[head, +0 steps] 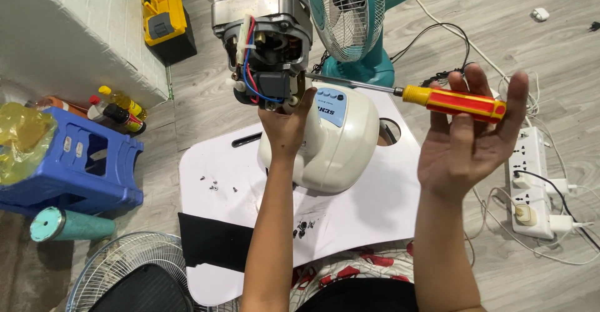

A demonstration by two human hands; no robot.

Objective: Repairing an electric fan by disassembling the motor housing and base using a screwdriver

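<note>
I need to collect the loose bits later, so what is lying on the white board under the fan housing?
On the white board lie small dark screws, more farther left. The cream housing hides whatever is beneath it.

Open white tray surface (375, 212) lies between both forearms. The cream fan housing (337, 143), teal fan (359, 18) and power strip (531, 181) obstruct passage beyond.

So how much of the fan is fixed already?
Done: the motor is bare, its white cover off and loose screws on the white board. In hand: the left hand holds the motor up, the right hand turns a screwdriver at it. Left: the grille lies on the floor.
</note>
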